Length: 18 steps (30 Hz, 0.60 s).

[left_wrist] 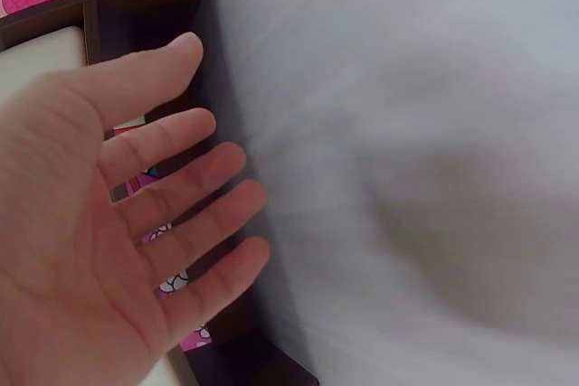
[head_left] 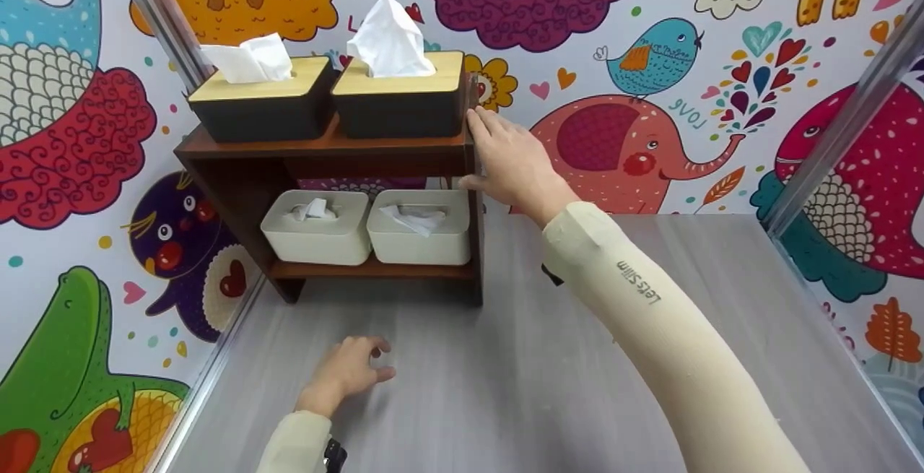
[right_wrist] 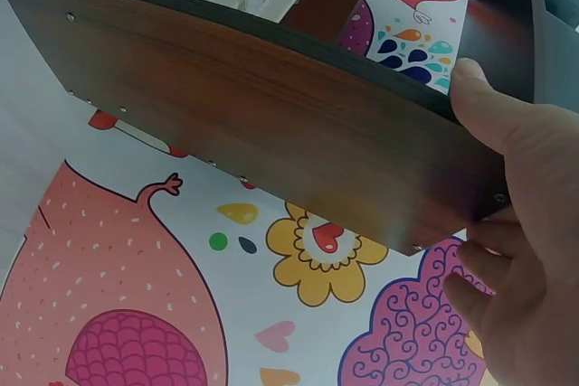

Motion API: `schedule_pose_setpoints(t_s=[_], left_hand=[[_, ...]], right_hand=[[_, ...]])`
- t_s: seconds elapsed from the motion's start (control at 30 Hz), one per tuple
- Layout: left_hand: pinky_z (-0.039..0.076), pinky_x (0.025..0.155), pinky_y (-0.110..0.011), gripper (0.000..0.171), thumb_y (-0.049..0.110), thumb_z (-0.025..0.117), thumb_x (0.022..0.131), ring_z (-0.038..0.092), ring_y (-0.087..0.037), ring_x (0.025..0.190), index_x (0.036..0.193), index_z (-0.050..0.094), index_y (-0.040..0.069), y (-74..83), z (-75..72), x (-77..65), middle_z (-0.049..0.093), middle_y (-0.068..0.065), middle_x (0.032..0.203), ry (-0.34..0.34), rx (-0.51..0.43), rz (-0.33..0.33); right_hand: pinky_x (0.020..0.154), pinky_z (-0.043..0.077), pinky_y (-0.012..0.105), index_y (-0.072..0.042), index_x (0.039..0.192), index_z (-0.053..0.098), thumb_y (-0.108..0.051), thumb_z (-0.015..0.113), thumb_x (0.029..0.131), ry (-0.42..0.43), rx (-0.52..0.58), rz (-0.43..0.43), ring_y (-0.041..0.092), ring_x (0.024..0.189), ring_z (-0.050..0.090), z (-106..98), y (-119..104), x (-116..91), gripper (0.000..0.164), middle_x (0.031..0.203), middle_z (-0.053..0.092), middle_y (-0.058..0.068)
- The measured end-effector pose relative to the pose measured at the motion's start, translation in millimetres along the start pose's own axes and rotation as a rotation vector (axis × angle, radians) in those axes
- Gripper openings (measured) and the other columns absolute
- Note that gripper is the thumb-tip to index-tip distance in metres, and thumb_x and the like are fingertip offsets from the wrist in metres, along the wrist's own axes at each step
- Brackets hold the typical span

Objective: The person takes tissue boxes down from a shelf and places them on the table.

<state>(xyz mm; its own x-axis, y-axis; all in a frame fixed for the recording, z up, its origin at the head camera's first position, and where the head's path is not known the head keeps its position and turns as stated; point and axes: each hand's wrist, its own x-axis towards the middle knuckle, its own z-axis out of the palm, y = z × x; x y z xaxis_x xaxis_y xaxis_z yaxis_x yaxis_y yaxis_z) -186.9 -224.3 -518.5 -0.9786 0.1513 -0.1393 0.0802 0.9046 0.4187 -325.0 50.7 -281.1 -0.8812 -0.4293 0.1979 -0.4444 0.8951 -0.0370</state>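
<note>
A two-tier dark brown wooden shelf (head_left: 332, 268) stands against the patterned wall. My right hand (head_left: 516, 162) grips its right side panel (right_wrist: 271, 124) near the top corner, with the thumb (right_wrist: 484, 101) at the front edge and the other fingers toward the back edge. Two black tissue boxes with light wood lids, the left one (head_left: 260, 118) and the right one (head_left: 401, 113), sit on top. On the lower tier are two cream tissue boxes, left (head_left: 314, 242) and right (head_left: 419, 245). My left hand (head_left: 349, 368), fingers loosely bent, hovers before the shelf holding nothing.
A grey wood-look tabletop (head_left: 577, 386) spreads in front and to the right of the shelf. Cartoon-printed wall panels (head_left: 577, 76) enclose it, joined by metal posts (head_left: 844, 148). White tissues stick out of the boxes.
</note>
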Motion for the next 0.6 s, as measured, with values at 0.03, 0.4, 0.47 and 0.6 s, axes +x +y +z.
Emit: schedule_pose_setpoints(t_s=[0.03,0.4,0.47,0.6], left_hand=[[0.053,0.085,-0.051,0.035,0.030,0.078,0.080,0.067,-0.033,0.098,0.110,0.070,0.013,-0.1,0.2,0.2,0.071,-0.010,0.107,-0.001,-0.003,-0.001],[0.054,0.084,-0.051,0.036,0.029,0.077,0.081,0.067,-0.032,0.098,0.113,0.069,0.013,0.0,1.6,1.0,0.071,-0.010,0.110,-0.016,-0.038,-0.002],[0.054,0.084,-0.051,0.036,0.029,0.077,0.081,0.067,-0.031,0.098,0.113,0.069,0.013,0.0,0.7,1.2,0.071,-0.010,0.109,-0.011,-0.043,0.002],[0.054,0.084,-0.050,0.035,0.028,0.076,0.083,0.068,-0.029,0.098,0.113,0.069,0.013,-0.5,-0.4,2.1,0.071,-0.010,0.109,-0.001,-0.058,-0.002]], right_hand=[[0.121,0.026,0.044,-0.007,0.156,0.016,-0.050,0.070,0.084,0.002,-0.001,0.007,0.029,0.150,0.025,1.0,-0.6,1.0,0.100,0.163,0.022,0.013],[0.122,0.025,0.044,-0.007,0.155,0.018,-0.049,0.067,0.087,0.060,-0.046,-0.007,0.028,0.150,0.025,10.3,0.9,1.9,0.093,0.162,0.025,0.013],[0.121,0.027,0.044,-0.008,0.155,0.018,-0.049,0.065,0.088,0.062,-0.048,-0.003,0.028,0.150,0.025,10.5,0.5,1.8,0.092,0.162,0.024,0.013],[0.120,0.029,0.045,-0.008,0.156,0.016,-0.049,0.062,0.089,0.065,-0.044,0.005,0.028,0.150,0.024,10.9,-0.1,1.7,0.091,0.163,0.022,0.012]])
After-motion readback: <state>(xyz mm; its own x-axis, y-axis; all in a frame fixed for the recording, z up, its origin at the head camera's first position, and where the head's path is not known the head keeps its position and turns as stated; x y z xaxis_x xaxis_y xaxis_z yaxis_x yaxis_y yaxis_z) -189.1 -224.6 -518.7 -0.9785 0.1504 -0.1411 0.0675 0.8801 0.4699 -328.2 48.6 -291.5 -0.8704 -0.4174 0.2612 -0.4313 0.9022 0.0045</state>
